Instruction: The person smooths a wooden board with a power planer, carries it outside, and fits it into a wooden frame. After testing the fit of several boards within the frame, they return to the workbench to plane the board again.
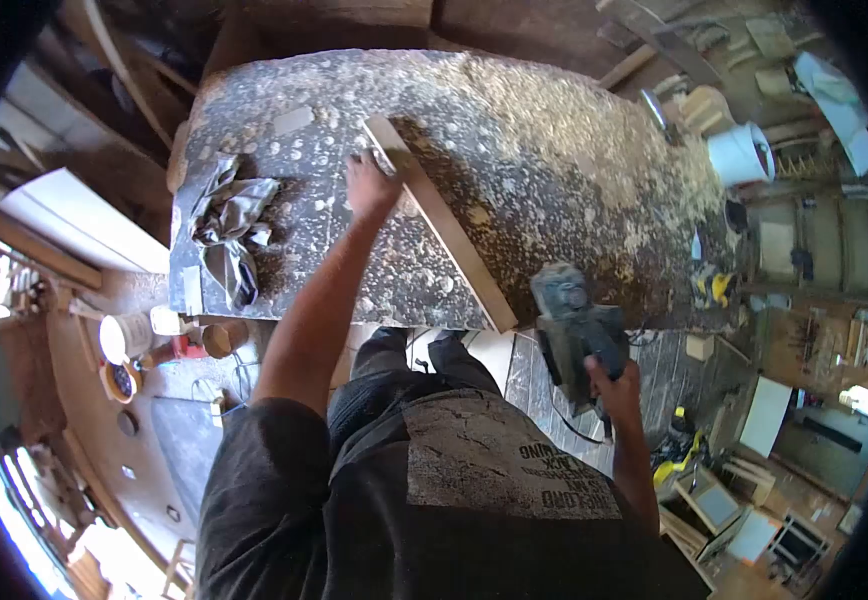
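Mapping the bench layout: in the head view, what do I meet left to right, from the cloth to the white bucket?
Cloth → wooden bar → power tool → white bucket. Hands left out: the left overlaps the bar, the right the tool.

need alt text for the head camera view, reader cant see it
A person's right hand holds a power tool, possibly a sander, at the near edge of a speckled workbench, while the left hand touches a long wooden board lying diagonally on it. A crumpled cloth lies on the left, and sawdust is scattered toward the far right.
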A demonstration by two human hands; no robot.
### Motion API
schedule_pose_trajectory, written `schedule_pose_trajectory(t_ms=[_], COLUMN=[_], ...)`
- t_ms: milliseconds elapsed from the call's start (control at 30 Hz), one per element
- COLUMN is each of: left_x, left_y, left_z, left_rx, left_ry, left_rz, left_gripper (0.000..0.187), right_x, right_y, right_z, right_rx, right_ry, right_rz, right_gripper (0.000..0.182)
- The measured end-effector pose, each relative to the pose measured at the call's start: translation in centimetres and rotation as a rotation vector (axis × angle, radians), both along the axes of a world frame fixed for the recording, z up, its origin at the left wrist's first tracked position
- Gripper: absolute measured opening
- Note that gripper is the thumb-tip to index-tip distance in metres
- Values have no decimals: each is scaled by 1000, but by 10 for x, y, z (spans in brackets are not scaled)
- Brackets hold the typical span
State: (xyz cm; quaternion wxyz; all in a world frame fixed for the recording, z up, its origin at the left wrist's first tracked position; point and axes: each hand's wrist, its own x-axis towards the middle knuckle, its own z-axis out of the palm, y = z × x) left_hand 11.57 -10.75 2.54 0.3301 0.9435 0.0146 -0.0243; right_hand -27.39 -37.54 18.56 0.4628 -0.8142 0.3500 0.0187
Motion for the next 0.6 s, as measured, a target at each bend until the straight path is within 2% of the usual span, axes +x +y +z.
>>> schedule_pose_trajectory(t_ms=[67, 133, 167, 200, 233, 400, 467, 600], left_x=[38, 59, 66, 72, 76, 88, 87, 98], left_y=[1, 1, 0, -2, -2, 5, 5, 7], left_z=[-15, -21, -22, -6, -8, -15, -4, -7], left_rx=[137, 252, 294, 301, 299, 363, 389, 376], left_ry=[-57, -120, -146, 2, 8, -85, -106, -92], left_rz=[-127, -205, -239, -300, -304, -386, -402, -466], left_gripper=[74, 79, 81, 84, 84, 78, 79, 82], right_x=[-6, -8, -4, 1, 4, -2, 6, 29], right_y=[13, 28, 38, 48, 54, 61, 63, 64], right_z=[-16, -29, -22, -8, 0, -17, -9, -17], right_rx=[-65, -144, -144, 32, 209, 161, 199, 162], right_ry=[-36, -165, -160, -27, 107, 12, 150, 188], right_rz=[63, 216, 209, 160, 110, 142, 127, 174], right_gripper=[40, 46, 46, 47, 48, 47, 46, 45])
